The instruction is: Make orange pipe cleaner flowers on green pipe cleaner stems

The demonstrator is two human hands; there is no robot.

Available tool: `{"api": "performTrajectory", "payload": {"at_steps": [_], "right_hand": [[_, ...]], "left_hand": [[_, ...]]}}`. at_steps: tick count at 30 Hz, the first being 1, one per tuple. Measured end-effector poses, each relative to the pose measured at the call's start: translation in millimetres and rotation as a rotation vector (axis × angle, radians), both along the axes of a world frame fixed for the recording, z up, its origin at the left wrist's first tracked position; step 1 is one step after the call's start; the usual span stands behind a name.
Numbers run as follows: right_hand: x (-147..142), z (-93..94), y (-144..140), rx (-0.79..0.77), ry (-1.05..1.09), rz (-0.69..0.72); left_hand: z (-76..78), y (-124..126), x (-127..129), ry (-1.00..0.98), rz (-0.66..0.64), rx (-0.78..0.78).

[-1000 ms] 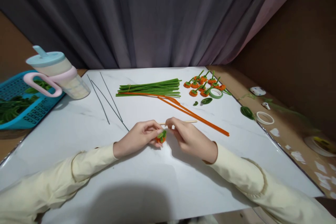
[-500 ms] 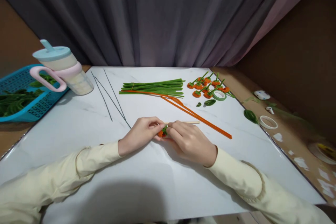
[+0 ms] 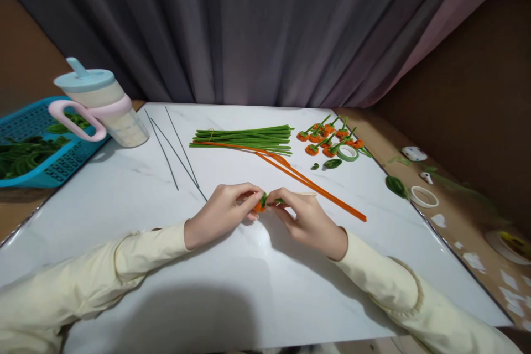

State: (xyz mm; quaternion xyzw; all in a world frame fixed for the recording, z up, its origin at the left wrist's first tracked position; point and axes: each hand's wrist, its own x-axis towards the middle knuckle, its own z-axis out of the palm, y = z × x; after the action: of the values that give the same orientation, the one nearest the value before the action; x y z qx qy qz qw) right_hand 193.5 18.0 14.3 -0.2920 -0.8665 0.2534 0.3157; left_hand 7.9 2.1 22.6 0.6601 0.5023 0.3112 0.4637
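Covering a white marble-look tabletop (image 3: 257, 287), craft clutter.

A home craft corner. Green pipe cleaners (image 3: 244, 138) and tape rolls (image 3: 347, 152) lie on a white table (image 3: 124, 188). A grey curtain (image 3: 249, 27) hangs behind.

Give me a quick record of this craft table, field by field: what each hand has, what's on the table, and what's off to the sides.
left hand: grip on the small orange flower
right hand: pinches the flower's green stem end
surface: white table
behind hands: wooden stick, long orange pipe cleaners
far centre: green pipe cleaner bundle
far right: finished orange flowers, green tape roll
left: dark wires, lidded cup, blue basket
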Motion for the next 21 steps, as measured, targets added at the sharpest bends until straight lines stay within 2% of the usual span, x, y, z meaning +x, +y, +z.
{"api": "performTrajectory", "payload": {"at_steps": [5,8,11,16,19,21], "right_hand": [[0,7.4,-1,-0.206,0.099,-0.039],[0,5.3,-2,-0.204,0.124,-0.029],[0,-0.7,-1,0.016,0.078,-0.025],[5,-3.2,2,0.555,-0.158,-0.009],[8,2.6,5,0.881,-0.272,0.041],[10,6.3,7,1.021,-0.305,0.082]], "left_hand": [[-9.0,-6,-2,-0.022,-0.023,0.101],[-13.2,-9,-3,-0.05,-0.042,0.156],[-16.3,-11,-4,-0.062,-0.054,0.209],[-17.9,-12,-4,-0.086,-0.032,0.239],[-15.7,-11,-3,-0.135,-0.011,0.138],[-12.9,-9,-3,-0.174,-0.017,0.028]]}}
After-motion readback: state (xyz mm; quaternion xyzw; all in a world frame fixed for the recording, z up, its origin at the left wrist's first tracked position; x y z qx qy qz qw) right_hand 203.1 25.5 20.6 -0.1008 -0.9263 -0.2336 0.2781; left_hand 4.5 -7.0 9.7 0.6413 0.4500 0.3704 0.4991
